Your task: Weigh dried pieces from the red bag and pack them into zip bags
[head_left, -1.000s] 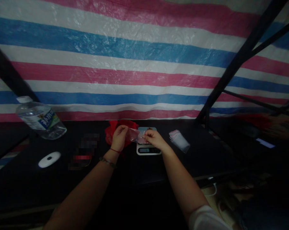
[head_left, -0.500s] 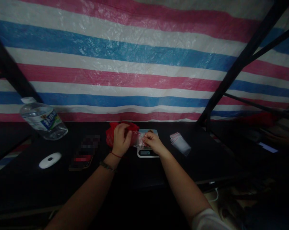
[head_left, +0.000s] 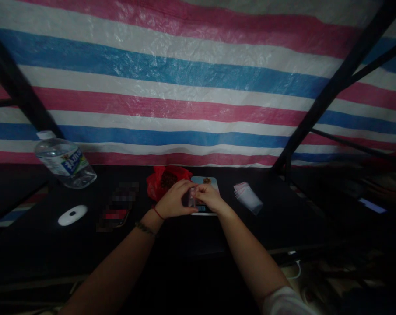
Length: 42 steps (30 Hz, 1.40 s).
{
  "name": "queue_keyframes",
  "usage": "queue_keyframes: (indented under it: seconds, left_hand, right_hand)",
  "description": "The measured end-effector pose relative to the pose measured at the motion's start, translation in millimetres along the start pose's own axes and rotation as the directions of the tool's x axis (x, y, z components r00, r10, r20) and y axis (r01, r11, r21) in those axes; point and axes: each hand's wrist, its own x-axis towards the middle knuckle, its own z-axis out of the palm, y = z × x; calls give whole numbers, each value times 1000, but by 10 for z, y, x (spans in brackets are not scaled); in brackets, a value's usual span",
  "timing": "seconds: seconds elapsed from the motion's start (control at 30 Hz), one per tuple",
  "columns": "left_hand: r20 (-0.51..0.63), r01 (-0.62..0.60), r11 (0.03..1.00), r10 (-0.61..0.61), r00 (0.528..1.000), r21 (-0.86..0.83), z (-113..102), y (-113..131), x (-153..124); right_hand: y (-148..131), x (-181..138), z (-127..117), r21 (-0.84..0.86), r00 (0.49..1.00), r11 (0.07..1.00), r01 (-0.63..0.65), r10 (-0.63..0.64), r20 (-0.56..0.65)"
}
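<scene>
A small clear plastic bag (head_left: 192,197) is held up between my two hands, over the left side of a kitchen scale (head_left: 213,180). My left hand (head_left: 173,201) curves round the bag's left side, thumb below and fingers above. My right hand (head_left: 210,197) pinches the bag's upper edge with its fingertips. A little brown stuff (head_left: 207,180) shows at the back of the scale, and my hands cover much of its front and display. Behind my left hand lies an open red plastic bag (head_left: 154,186) with dark brown bits (head_left: 168,177) inside.
Right of the scale lies a fanned stack of clear zip bags (head_left: 248,199). To the left are a blurred-out object (head_left: 117,210), a white disc (head_left: 72,215) and a large clear bottle (head_left: 66,162). Striped sheeting (head_left: 171,105) and dark metal posts (head_left: 316,109) enclose the black table (head_left: 191,240).
My left hand has come down and right from over the red bag, and its fingers have closed round the small clear bag. My right hand keeps its pinch. The view has shifted slightly.
</scene>
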Motion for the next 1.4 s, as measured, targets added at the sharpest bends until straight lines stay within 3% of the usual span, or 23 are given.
queue_keyframes:
  seconds: [0.13,0.27,0.43,0.67,0.9,1.03,1.1,1.23,1.33,1.4]
  left_hand:
    - [-84,7,1000,-5,996,24,-6,-3,5]
    - [-127,31,996,-20,992,81,-18,-15,10]
    - [-113,30,980,-8,994,196,7,-6,2]
    - [-34,14,971,-7,999,238,27,0,0]
    - [-62,8,992,0,998,127,0,-52,-20]
    - [34,37,998,-36,999,-45,31,-78,18]
    - [37,43,998,-41,998,-38,-7,-84,33]
    - [69,202,965,-216,974,168,-170,28,-94]
    - [230,350,891,-419,878,288,-188,207,-358]
    - [221,403,838,-500,838,368,-123,294,-540]
  right_hand:
    - [-68,-17,-1,17,993,996,84,-82,-80]
    - [-85,-26,-15,-13,995,995,97,-97,-25]
    - [-43,-26,0,-42,998,998,52,-50,37]
    - [-72,-36,-20,-51,1000,998,-29,29,1]
    - [-60,-17,0,-1,1000,1000,7,-7,-7]
    - [-41,-6,18,-18,1000,1000,14,-15,-23]
    - [-51,-11,13,-35,999,999,17,-19,-35]
    - [-80,-26,-11,-73,999,997,10,-13,-43]
    - [-69,-25,-15,-97,1000,995,23,-25,-15]
    - [-46,-20,-2,-122,999,992,39,-37,12]
